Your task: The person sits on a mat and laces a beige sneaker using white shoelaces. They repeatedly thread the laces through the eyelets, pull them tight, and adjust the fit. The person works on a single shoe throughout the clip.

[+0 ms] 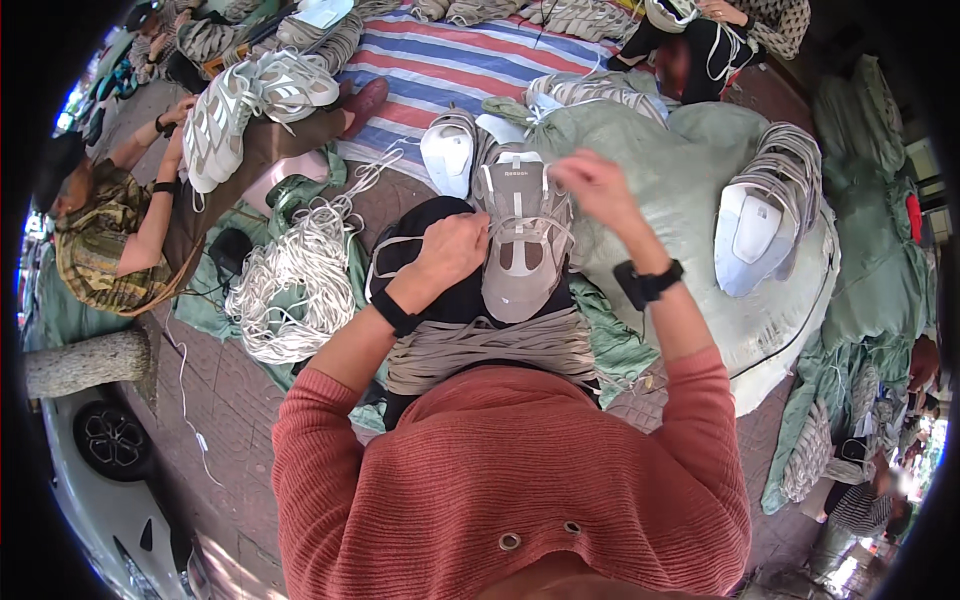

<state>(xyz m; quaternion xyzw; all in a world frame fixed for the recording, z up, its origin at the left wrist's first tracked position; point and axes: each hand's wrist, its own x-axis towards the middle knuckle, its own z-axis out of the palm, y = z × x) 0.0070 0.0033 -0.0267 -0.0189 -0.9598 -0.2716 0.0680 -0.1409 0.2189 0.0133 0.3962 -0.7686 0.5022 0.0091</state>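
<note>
Your left hand (455, 252) has fingers curled together at the shoe upper (522, 290)'s left edge; your right hand (597, 190) blurs above its right edge, grip unclear. Looks like lacing; next move likely calls for evening the lace tension. Upper's mid-lap, toe toward you: smooth taupe, rounded toe. Ropy taupe cord bundle (490, 350) along the lap (455, 305)'s near edge.
</note>
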